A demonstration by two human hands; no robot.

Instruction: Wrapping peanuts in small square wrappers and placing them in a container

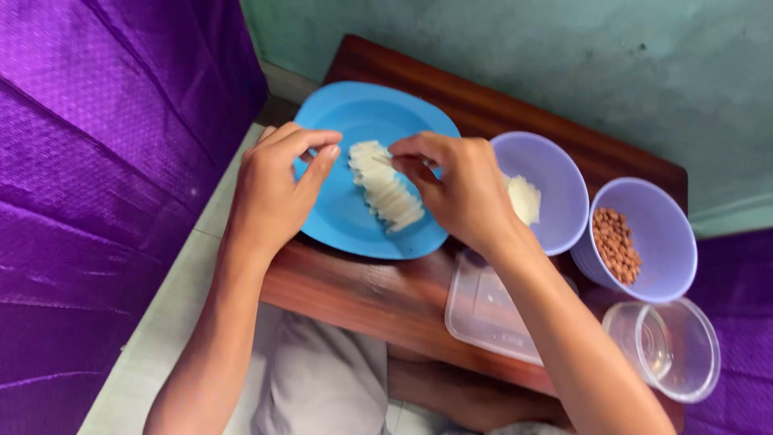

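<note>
Pinching white slices (385, 192) on one blue plate (338, 217), right hand (459, 189), left hand (278, 189) loosely curled, two purple bowls (555, 173).

both hands (366, 189) hover close together, fingers curled; right fingertips (403, 153) pinched.

clear lid (483, 310) partly under forearm, white food (523, 199) behind right hand (459, 189)
</note>
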